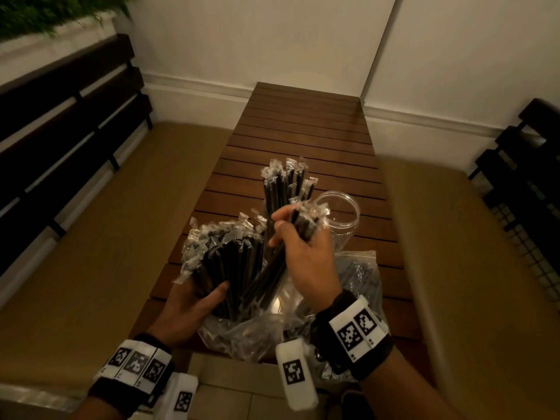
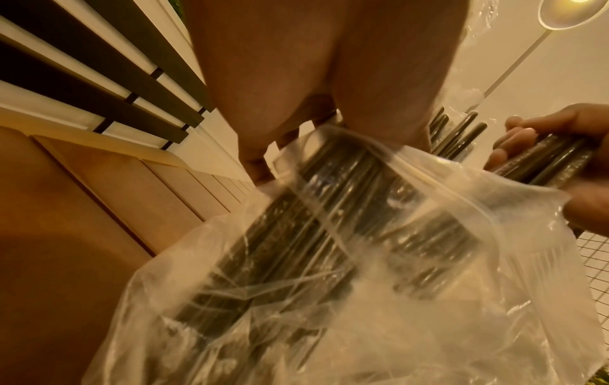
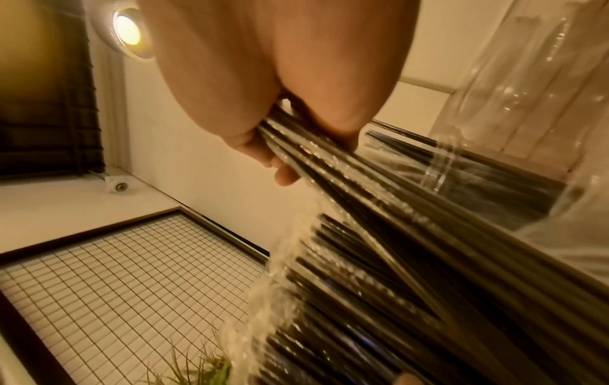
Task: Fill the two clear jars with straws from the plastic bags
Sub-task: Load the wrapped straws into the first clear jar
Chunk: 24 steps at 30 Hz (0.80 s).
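Straws (image 1: 306,228) in clear wrappers are being gripped as a small bundle by the right hand (image 1: 306,256), its fingers curled round them at the centre of the head view. The bundle's long axis is slanting from lower left to upper right, the crimped wrapper tips pointing toward the empty jar (image 1: 341,215), which is standing just beyond and to the right of the hand. That jar's open mouth is being presented upward, so the bundle is judged to need raising and turning nearly upright before it is lowered in.

A larger bunch (image 1: 230,268) is being clasped by the left hand (image 1: 191,304) at lower centre-left, with the bag (image 1: 242,331) gathered round its lower end; in the left wrist view the fingers (image 2: 263,104) are being pressed round straws and film together.

A second jar, largely hidden behind the right hand, is being seen only through the straws standing in it (image 1: 285,183), just above the hands; how full it is cannot be told. Another bag (image 1: 360,277) holding more straws is lying on the slatted table (image 1: 303,122) to the right of the right wrist. The right hand is the nearer one to the empty jar.
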Available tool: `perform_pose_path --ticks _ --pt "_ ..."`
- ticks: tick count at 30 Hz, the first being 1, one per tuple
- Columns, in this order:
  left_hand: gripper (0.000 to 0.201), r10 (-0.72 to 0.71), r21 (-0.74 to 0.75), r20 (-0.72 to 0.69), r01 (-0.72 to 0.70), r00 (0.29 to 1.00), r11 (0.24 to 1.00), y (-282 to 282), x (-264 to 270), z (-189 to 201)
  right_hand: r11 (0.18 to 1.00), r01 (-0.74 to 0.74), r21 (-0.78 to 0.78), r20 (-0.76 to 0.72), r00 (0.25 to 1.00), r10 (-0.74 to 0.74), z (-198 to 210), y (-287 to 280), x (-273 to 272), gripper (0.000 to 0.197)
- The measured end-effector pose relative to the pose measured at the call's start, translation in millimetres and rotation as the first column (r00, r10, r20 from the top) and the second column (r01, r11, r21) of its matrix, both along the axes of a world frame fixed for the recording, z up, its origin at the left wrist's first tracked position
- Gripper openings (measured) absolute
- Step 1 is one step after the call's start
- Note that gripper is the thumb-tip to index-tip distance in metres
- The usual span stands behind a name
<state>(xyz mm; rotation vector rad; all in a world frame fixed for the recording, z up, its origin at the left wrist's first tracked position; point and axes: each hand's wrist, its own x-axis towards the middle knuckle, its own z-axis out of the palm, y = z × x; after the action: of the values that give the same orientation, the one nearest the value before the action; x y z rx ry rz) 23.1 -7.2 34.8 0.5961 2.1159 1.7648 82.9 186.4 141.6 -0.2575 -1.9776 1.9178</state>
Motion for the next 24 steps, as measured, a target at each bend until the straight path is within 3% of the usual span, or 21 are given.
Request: perform_pose_path --ticks 9,14,18,22,24 --pt "0.034 0.021 0.023 -0.018 -0.021 1.0 1.0 18 -16 11 0.997 0.073 -0.019 -0.178 0.981 -0.075 60 31 -7 0.012" --pt "0.039 0.063 -0.004 -0.046 -0.063 0.997 0.998 22 -25 11 0.983 0.178 -0.052 -0.364 0.913 -0.184 87 49 -20 0.015" --pt "0.041 0.071 -0.004 -0.012 -0.071 0.997 0.997 21 -26 12 0.954 0.295 -0.056 -0.442 0.849 -0.288 92 58 -36 0.011" --pt "0.026 0.09 0.024 0.044 -0.092 0.995 0.996 17 -25 7 0.918 0.382 -0.105 -0.452 0.804 -0.386 90 63 -45 0.012" --pt "0.029 0.1 0.059 0.069 -0.104 0.993 0.993 16 -23 4 0.904 0.411 -0.121 -0.45 0.789 -0.419 86 65 -50 0.012"
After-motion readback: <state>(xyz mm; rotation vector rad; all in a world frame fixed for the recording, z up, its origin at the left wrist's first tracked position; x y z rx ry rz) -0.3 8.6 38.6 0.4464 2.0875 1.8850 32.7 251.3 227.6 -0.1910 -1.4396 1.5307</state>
